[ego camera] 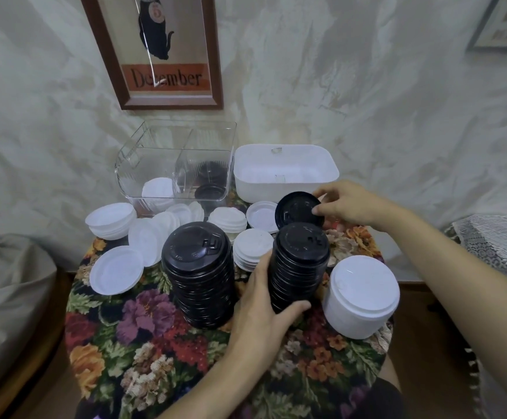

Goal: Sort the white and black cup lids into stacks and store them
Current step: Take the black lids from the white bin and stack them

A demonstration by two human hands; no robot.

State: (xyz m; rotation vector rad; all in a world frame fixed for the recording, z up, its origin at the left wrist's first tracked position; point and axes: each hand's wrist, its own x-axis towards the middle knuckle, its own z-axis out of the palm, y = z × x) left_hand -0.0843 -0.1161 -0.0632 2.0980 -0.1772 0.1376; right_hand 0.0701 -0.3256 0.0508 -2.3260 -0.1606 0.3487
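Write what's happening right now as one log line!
left hand: steadies right black stack | right hand: holds black lid, tilted, behind stack | clear bin: few lids | white box

Domestic room. Indicators: textured plaster wall (367,71); framed "December" cat print (155,49) hung above the far edge of a small round table with floral cloth (143,343); lace-covered furniture (500,246) at right.
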